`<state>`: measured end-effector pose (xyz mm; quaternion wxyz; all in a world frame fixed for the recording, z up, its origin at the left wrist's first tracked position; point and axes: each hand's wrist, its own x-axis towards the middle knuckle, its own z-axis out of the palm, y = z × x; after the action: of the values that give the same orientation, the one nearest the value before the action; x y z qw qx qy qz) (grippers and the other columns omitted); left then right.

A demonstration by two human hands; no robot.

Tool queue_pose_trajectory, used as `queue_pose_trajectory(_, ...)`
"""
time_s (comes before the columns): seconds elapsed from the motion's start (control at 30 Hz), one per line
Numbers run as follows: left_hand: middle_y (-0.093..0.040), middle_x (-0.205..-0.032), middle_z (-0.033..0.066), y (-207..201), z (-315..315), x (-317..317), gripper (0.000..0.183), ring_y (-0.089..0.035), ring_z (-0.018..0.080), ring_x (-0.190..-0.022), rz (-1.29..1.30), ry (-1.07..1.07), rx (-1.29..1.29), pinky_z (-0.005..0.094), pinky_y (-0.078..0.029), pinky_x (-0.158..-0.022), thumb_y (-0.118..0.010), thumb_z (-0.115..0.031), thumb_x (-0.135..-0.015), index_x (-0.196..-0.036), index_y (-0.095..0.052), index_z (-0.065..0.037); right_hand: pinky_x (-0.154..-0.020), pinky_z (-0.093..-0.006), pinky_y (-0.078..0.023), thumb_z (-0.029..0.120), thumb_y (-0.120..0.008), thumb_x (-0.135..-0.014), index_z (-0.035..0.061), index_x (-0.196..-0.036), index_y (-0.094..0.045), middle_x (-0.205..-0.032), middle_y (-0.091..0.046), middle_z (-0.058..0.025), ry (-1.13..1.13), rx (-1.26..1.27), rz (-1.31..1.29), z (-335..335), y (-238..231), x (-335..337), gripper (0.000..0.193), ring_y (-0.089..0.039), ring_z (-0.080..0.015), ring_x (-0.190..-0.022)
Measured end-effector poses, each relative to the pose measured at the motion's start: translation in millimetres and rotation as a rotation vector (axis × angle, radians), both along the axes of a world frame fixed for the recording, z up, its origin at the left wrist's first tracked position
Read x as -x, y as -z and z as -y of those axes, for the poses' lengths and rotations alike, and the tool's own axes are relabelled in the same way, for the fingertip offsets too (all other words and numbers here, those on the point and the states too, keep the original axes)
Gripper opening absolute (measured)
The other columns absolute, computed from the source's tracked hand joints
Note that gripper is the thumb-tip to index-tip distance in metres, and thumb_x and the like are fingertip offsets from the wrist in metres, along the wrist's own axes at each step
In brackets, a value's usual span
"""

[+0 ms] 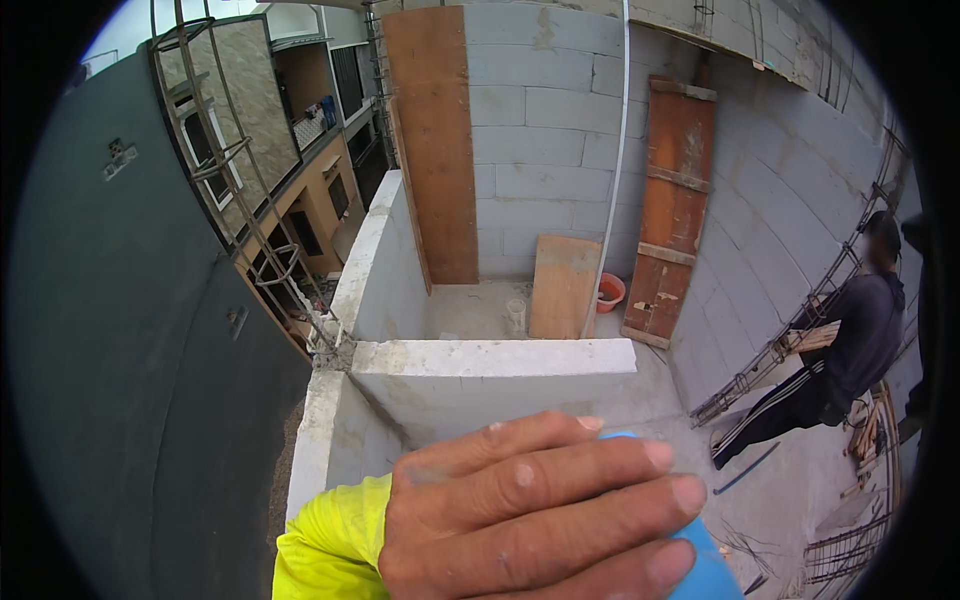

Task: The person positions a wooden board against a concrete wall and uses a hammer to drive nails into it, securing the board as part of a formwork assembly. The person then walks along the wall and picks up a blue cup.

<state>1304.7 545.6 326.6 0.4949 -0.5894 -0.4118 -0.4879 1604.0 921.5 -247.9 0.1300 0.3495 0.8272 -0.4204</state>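
My left hand, in a bright yellow sleeve, reaches in from the lower left close to the camera. Its back faces up and its fingers lie side by side, pointing right, over a smooth light blue object. Most of that object is hidden behind the fingers and below the lower edge, so I cannot tell its kind. The thumb does not show. My right hand is out of view.
Low block walls meet ahead. Boards and a red plank panel lean against block walls near an orange bucket. Rebar cages rise at left. Another person stands at right beside more rebar.
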Motion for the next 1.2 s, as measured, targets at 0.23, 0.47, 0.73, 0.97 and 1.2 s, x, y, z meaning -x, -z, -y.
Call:
queue_pose_trajectory(0.23,-0.07,-0.1,0.0178,-12.5,10.1,8.8,0.025,-0.069,0.0302,-0.092,-0.127,-0.085,0.028,0.0392,-0.057,-0.078,-0.068,-0.017,-0.088,-0.11,-0.063,-0.005,-0.067,-0.0357,-0.057,0.021,-0.067,-0.082,0.0005,-0.092,-0.068,-0.08,-0.071,-0.0148,-0.157,-0.16,-0.043,-0.7,3.6,10.6,0.023,-0.07,-0.0236,-0.064)
queue_pose_trajectory(0.47,-0.071,-0.099,0.0158,-24.1,12.5,13.5,0.023,-0.069,0.0298,-0.094,-0.192,-0.105,0.028,0.039,-0.058,-0.08,-0.067,-0.02,-0.09,-0.109,-0.062,-0.007,-0.084,-0.0431,-0.053,0.031,-0.062,-0.081,0.0066,-0.09,-0.071,-0.095,-0.071,-0.0144,-0.185,-0.155,0.068,-0.1,-13.0,25.5,0.028,-0.068,-0.0305,-0.09)
queue_pose_trajectory(0.73,-0.072,-0.099,0.0151,-31.5,11.1,8.0,0.027,-0.069,0.0289,-0.097,-0.151,-0.128,0.039,0.0384,-0.057,-0.082,-0.067,-0.021,-0.089,-0.113,-0.061,-0.008,-0.085,-0.045,-0.052,0.032,-0.059,-0.081,0.007,-0.089,-0.072,-0.096,-0.07,-0.0142,-0.43,-0.332,0.04,-13.8,15.0,17.9,0.029,-0.066,-0.0334,-0.093)
queue_pose_trajectory(0.97,-0.069,-0.102,0.0196,-30.3,-8.9,-15.9,0.028,-0.069,0.03,-0.096,0.211,-0.129,-0.129,0.0386,-0.057,-0.083,-0.068,-0.019,-0.089,-0.114,-0.062,-0.008,-0.085,-0.0458,-0.052,0.033,-0.059,-0.081,0.007,-0.088,-0.072,-0.096,-0.07,-0.0145,-0.574,-0.463,-0.004,-19.8,41.2,2.7,0.03,-0.066,-0.0352,-0.093)
queue_pose_trajectory(1.2,-0.069,-0.11,0.0164,11.7,23.1,-21.8,0.041,-0.068,0.0304,-0.103,0.68,-0.053,0.368,0.0439,-0.056,-0.09,-0.071,-0.023,-0.086,-0.12,-0.053,-0.011,-0.076,-0.039,-0.056,0.026,-0.069,-0.079,0.0038,-0.09,-0.07,-0.09,-0.071,-0.0175,-0.082,-0.129,0.075,5.9,-27.1,2.3,0.025,-0.07,-0.0306,-0.077)
